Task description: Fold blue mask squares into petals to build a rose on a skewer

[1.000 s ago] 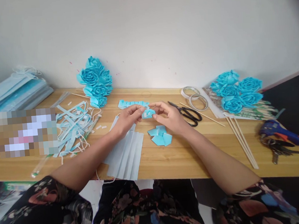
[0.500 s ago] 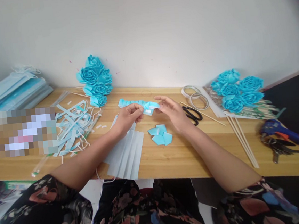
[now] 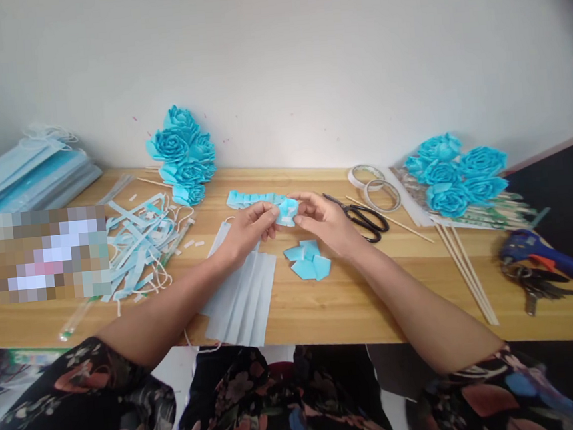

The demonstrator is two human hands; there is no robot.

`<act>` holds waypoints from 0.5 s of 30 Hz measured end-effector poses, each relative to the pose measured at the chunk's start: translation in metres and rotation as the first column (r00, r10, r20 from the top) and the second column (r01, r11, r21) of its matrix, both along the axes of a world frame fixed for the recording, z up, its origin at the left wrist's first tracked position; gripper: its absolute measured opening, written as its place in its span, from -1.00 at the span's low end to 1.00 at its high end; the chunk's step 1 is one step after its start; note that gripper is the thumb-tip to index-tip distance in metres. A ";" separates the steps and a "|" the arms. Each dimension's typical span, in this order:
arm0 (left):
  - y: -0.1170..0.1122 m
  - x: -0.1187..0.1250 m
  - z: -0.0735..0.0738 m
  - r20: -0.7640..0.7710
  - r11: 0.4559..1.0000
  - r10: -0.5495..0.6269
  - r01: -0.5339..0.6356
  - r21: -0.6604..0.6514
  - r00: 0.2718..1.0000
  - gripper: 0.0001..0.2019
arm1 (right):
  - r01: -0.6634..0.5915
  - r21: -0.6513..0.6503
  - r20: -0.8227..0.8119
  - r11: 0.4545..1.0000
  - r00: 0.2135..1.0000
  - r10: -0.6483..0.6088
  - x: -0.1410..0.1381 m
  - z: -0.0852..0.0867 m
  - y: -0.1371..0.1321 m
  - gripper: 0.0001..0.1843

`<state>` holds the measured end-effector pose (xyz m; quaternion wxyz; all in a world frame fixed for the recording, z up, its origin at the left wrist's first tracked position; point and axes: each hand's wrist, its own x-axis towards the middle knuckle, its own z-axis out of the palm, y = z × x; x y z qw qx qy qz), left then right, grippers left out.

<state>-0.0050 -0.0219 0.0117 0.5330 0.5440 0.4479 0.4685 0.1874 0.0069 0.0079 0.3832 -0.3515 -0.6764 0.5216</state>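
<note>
Between my hands is a small folded blue piece (image 3: 287, 211) that looks cut from a face mask, with a whitish patch on it. My left hand (image 3: 252, 228) pinches its left side, and my right hand (image 3: 323, 220) grips its right edge with thumb and fingers. Behind it lies a row of blue folded pieces (image 3: 249, 199). Several loose blue petal-shaped pieces (image 3: 310, 261) rest on the table below my right hand. Pale pleated mask sheets (image 3: 244, 299) lie under my left wrist. Black-handled scissors (image 3: 367, 220) are just right of my right hand.
Blue flowers stand at the back left (image 3: 181, 154) and lie at the right (image 3: 456, 173). Tape rolls (image 3: 382, 195), wooden sticks (image 3: 464, 269) and a blue glue gun (image 3: 540, 253) with keys (image 3: 536, 283) are to the right. Left are mask strips (image 3: 138, 238) and stacked masks (image 3: 32, 173).
My right hand has moved left and its fingers have closed on the folded blue piece, which is turned slightly. More of the scissors now shows. My left hand keeps its pinch.
</note>
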 end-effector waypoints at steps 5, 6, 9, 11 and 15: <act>0.001 -0.001 0.000 -0.026 1.000 0.018 -0.017 0.020 0.999 -0.75 | -0.003 0.030 0.028 1.000 1.000 0.002 0.000 -0.002 0.002 -0.56; 0.001 -0.001 -0.001 -0.027 0.999 0.026 -0.026 0.026 0.999 -0.77 | 0.019 0.043 0.022 0.999 1.000 -0.020 0.000 -0.002 0.003 -0.57; 0.001 0.000 -0.002 -0.013 0.997 0.074 -0.074 0.023 0.997 -0.79 | 0.169 0.143 0.015 0.975 0.985 -0.173 0.000 -0.002 0.001 -0.67; 0.002 0.000 -0.003 -0.007 0.994 0.110 -0.110 0.011 0.994 -0.79 | 0.266 0.280 0.077 0.922 0.951 -0.298 -0.001 0.001 -0.003 -0.81; 0.001 0.001 -0.004 -0.003 0.993 0.118 -0.118 0.025 0.993 -0.79 | 0.152 0.560 0.291 0.815 0.885 -0.365 -0.006 0.005 -0.012 -0.86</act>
